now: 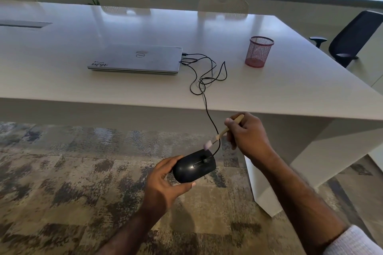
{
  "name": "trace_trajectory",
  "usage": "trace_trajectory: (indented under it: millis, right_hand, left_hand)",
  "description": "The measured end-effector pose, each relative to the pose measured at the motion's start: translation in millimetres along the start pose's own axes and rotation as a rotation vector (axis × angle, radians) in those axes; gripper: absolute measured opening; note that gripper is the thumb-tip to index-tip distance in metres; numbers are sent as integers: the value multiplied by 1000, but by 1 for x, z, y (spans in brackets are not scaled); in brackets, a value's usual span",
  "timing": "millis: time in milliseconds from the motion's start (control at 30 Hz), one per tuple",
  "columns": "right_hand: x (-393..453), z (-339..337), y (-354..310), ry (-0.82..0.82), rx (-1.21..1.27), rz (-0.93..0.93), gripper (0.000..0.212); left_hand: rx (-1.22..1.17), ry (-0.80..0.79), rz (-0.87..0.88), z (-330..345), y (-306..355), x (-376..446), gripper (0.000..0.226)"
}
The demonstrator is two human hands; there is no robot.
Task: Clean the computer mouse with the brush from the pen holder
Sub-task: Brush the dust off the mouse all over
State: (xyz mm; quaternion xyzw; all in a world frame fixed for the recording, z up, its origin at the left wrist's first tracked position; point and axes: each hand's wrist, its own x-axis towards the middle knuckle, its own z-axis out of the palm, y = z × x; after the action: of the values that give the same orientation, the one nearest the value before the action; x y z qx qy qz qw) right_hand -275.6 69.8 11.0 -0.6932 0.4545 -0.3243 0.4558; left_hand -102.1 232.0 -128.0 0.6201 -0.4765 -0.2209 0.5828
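Observation:
My left hand [163, 184] grips a black wired computer mouse [193, 166] from below, holding it in the air in front of the table, over the carpet. My right hand [247, 136] holds a small brush [222, 133] with a wooden handle. Its pale pink bristle tip hovers just above the mouse's front end, near the scroll wheel. The mouse's black cable [207, 76] runs up over the table edge to a closed grey laptop [136, 59]. A red mesh pen holder [259, 51] stands on the table to the right and looks empty.
The white table [290, 93] spans the view, its front edge just beyond my hands. A black office chair [352, 39] stands at the right; two pale chairs and a plant are behind the table. Patterned carpet lies below.

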Motion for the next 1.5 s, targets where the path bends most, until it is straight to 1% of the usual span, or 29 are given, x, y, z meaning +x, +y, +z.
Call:
trace_trajectory:
  millis: [67, 100, 200, 267, 300, 367, 433, 467, 500, 567, 633, 667, 767, 833, 867, 967, 1067, 1167, 1267, 1367, 1500]
  right_hand:
    - [-5, 0, 3, -57, 79, 10, 13]
    - [-6, 0, 5, -56, 43, 13, 12]
    - [-9, -4, 11, 44, -142, -8, 12]
    - [-12, -8, 12, 96, -119, -47, 12]
    - [-14, -11, 12, 86, -56, -62, 12]
    - [-18, -14, 11, -3, 69, -79, 13]
    - [-22, -15, 11, -113, 71, -91, 12]
    - [-24, -15, 11, -128, 24, -97, 12]
    - [-25, -16, 12, -110, -31, -102, 11]
    - [-25, -17, 14, -19, -118, -112, 11]
    - [-26, -20, 14, 39, -99, -127, 12]
    - [-27, -20, 13, 38, -34, -131, 12]
    - [-33, -20, 12, -83, 171, -133, 13]
    - [-36, -18, 14, -153, 130, -131, 11]
    - [-35, -18, 16, -143, 68, -133, 11]
    - [-33, -20, 22, -11, -64, -150, 11]
    - [-34, -23, 24, 66, 0, -171, 12]
    - [-40, -20, 24, 84, 95, -243, 13]
    - [-48, -13, 21, 68, 159, -297, 18]
    - [-56, 1, 18, 72, 159, -329, 19]
    - [-66, 25, 13, 101, 156, -359, 22]
  left_hand:
    - [-13, 12, 11, 0, 5, 1, 67]
    - [-17, 19, 8, 0, 7, 1, 66]
    - [-36, 44, -15, 2, 9, 1, 64]
    - [-38, 58, -32, 2, 9, 0, 65]
    - [-30, 58, -40, 1, 8, 0, 66]
    - [-24, 58, -59, 1, 6, 1, 67]
    - [-33, 60, -82, 2, 4, 2, 66]
    - [-38, 60, -92, 2, 4, 2, 65]
    - [-45, 58, -101, 3, 4, 2, 65]
    - [-63, 59, -113, 4, 5, 3, 64]
    - [-76, 65, -118, 4, 8, 3, 62]
    - [-76, 70, -114, 4, 10, 3, 63]
    - [-75, 84, -112, 5, 15, 5, 67]
    - [-98, 87, -120, 7, 17, 6, 67]
    - [-109, 83, -123, 7, 18, 6, 65]
    - [-146, 74, -141, 7, 23, 7, 62]
    - [-186, 75, -176, 7, 29, 8, 59]
    - [-213, 96, -188, 7, 37, 9, 54]
    - [-205, 152, -184, 7, 47, 12, 48]
    - [-153, 230, -143, 9, 55, 16, 50]
    - [-56, 376, -74, 21, 68, 25, 56]
